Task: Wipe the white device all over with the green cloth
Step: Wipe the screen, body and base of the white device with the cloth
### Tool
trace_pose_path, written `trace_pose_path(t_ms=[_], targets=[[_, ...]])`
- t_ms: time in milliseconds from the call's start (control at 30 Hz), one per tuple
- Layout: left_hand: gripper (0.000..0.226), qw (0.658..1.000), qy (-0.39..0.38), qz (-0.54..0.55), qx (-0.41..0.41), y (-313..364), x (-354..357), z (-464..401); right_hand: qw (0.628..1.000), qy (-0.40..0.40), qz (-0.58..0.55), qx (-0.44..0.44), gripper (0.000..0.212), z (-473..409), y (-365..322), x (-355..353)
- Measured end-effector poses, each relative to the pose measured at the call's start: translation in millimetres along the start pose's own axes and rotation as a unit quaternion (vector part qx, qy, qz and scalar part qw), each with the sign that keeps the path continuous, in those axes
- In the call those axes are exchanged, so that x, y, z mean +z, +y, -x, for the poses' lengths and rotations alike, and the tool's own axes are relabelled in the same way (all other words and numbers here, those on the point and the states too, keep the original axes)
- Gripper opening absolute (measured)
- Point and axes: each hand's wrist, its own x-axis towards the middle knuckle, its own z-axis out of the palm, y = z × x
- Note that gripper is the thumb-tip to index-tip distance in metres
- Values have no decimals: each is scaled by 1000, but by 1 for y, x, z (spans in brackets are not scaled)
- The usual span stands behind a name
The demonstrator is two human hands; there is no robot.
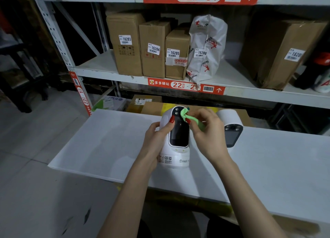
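A white device (175,153) with a black oval screen stands upright on the white tabletop (100,144), its labelled base toward me. My left hand (157,135) grips its left side, thumb on the upper front. My right hand (205,128) pinches a bunched green cloth (184,113) against the top right of the device's head, beside the two small lenses. Part of the cloth runs down behind my right fingers.
A second white device (231,127) of the same kind stands just right of my right hand. Behind the table, a metal rack (125,76) holds several labelled cardboard boxes (153,50) and a white plastic bag (207,48). More boxes lie on the floor under it.
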Motion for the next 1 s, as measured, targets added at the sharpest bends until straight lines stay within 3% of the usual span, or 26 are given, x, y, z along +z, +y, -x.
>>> trace_pose_path(t_ms=[133, 333, 433, 567, 667, 900, 1000], targets=[[48, 1000, -10, -10, 1, 0, 2, 1, 999, 41, 14, -1, 22, -1, -1, -3], [46, 999, 26, 24, -16, -2, 2, -3, 999, -38, -2, 18, 23, -1, 2, -2], [63, 998, 33, 46, -21, 0, 1, -4, 996, -84, -19, 32, 23, 1, 0, -2], [83, 998, 23, 55, -14, -2, 0, -5, 998, -50, -1, 27, 17, 1, 0, 1], [77, 998, 19, 59, -16, -2, 1, -5, 999, -47, 10, 24, 13, 1, 0, 2], [68, 998, 16, 53, -11, -4, -2, -7, 988, -148, -45, 15, 18, 7, -14, 3], [72, 998, 14, 55, -8, -3, -1, -7, 991, -124, -42, 13, 17, 7, -14, 4]])
